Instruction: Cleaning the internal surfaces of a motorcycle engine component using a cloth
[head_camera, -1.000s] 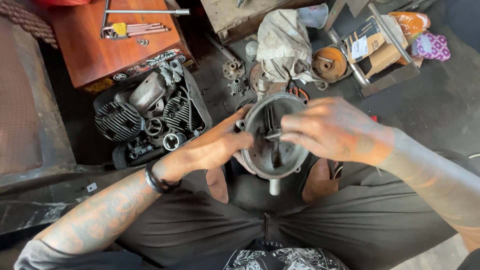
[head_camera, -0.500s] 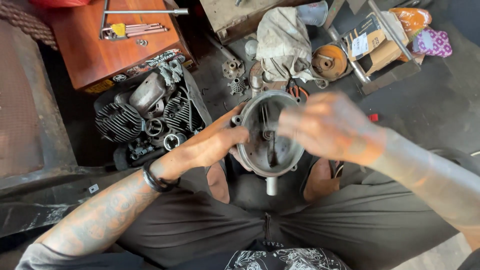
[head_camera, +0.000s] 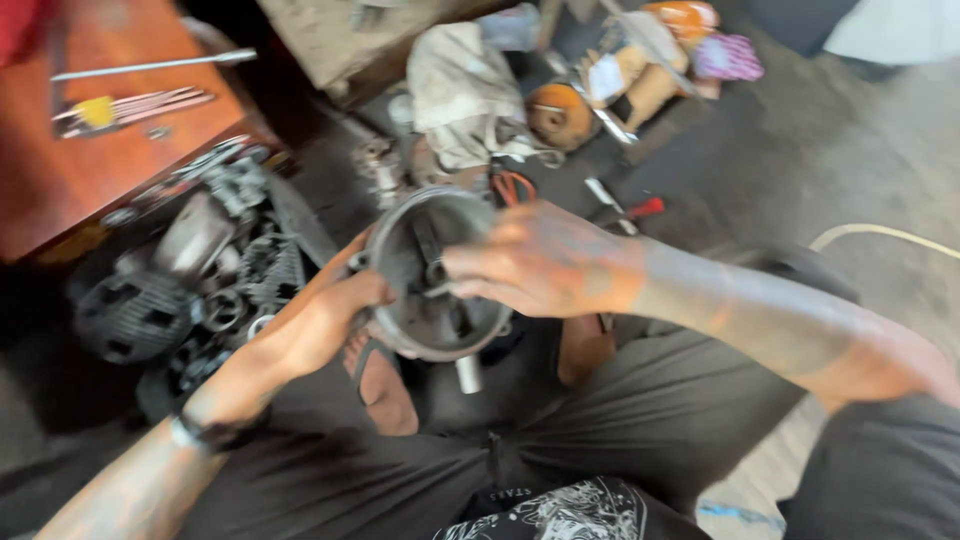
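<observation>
- The left hand (head_camera: 325, 325) is gripping the round metal housing (head_camera: 432, 275) at its nine o'clock rim.
- The right hand (head_camera: 545, 262) is reaching inside, fingers pinched; the blur hides on what.
- The housing is sitting above the person's lap.

Whole frame motion-blurred; fine detail lost throughout. Right hand (head_camera: 545, 265) covers the right rim and part of the inside of the round grey metal housing (head_camera: 425, 275); what its fingertips pinch inside cannot be told. Left hand (head_camera: 320, 325) hides the housing's lower left edge. Red-brown wooden bench (head_camera: 90, 170) cut off by top and left edges. Parts in the dark pile of engine pieces (head_camera: 190, 290) too smeared to identify. Right elbow runs off the right edge.
</observation>
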